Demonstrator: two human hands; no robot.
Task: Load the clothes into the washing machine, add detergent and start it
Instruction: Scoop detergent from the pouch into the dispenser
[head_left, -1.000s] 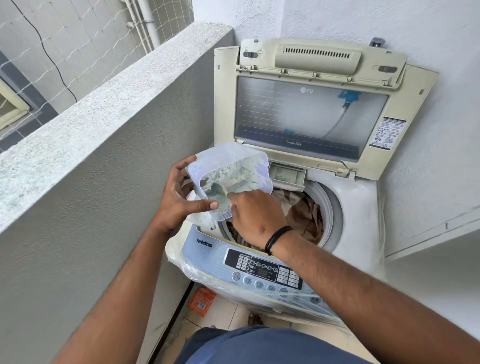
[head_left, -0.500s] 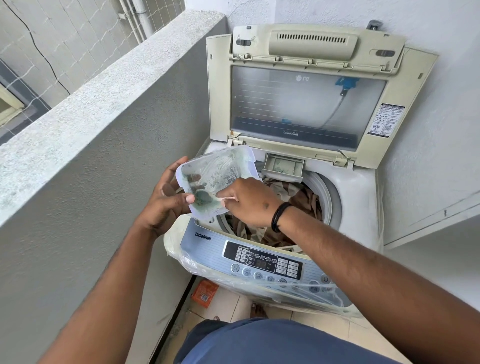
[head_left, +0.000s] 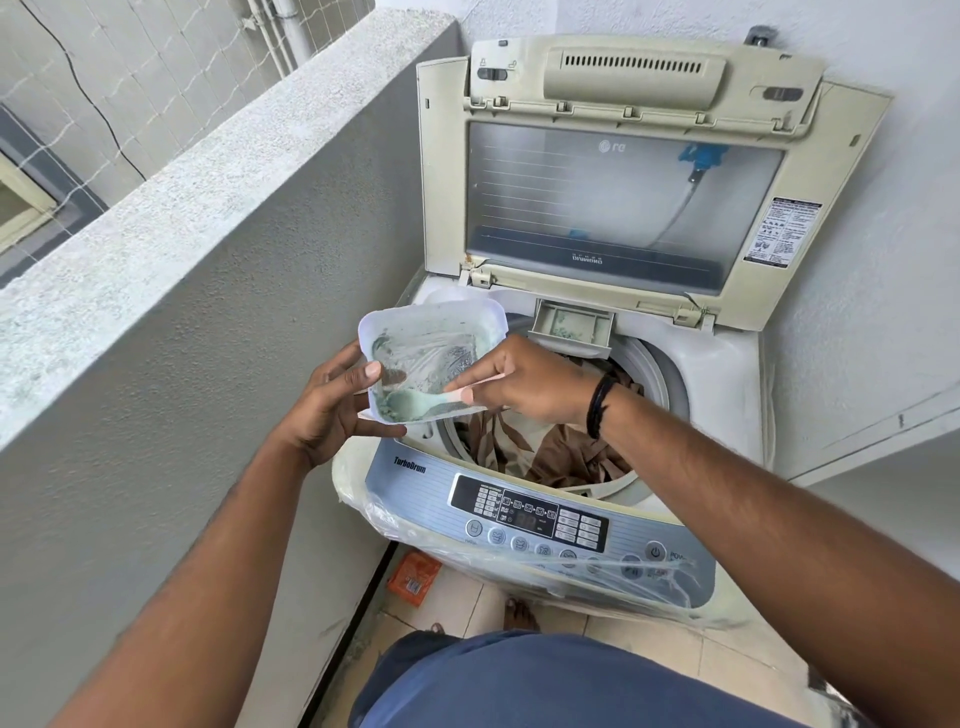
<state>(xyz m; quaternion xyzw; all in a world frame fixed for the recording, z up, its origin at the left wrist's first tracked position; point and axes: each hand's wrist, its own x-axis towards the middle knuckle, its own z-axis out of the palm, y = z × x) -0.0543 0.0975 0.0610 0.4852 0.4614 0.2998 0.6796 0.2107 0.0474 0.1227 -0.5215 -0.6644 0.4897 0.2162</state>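
Balcony walls hemmed in the washing machine (head_left: 737, 415): a speckled grey parapet (head_left: 218, 171) on the left, white plaster behind and to the right, tiled floor below with an orange sachet (head_left: 414, 578) lying by the machine's foot. Its lid (head_left: 618, 176) stood raised against the back wall, and brown clothes (head_left: 561, 447) already filled the drum.

Over the last second the clear detergent tub (head_left: 431, 358) had been tipped up toward the camera and drawn a little to the left, so that it sat over the drum's left rim. The right hand (head_left: 524, 379), which a second earlier had been buried in the tub, had drawn back and now pinched the pale handle of a small scoop (head_left: 415, 405), whose bowl lay low in the tub with greenish powder on it. The left hand (head_left: 332, 405) gripped the tub's left edge, thumb inside the rim and fingers underneath.

By my reading a measure was being scooped out, not yet tipped; the open dispenser drawer (head_left: 571, 322) waited just beyond the tub. Loading looked finished. The plastic-wrapped control panel (head_left: 530, 514) was untouched.
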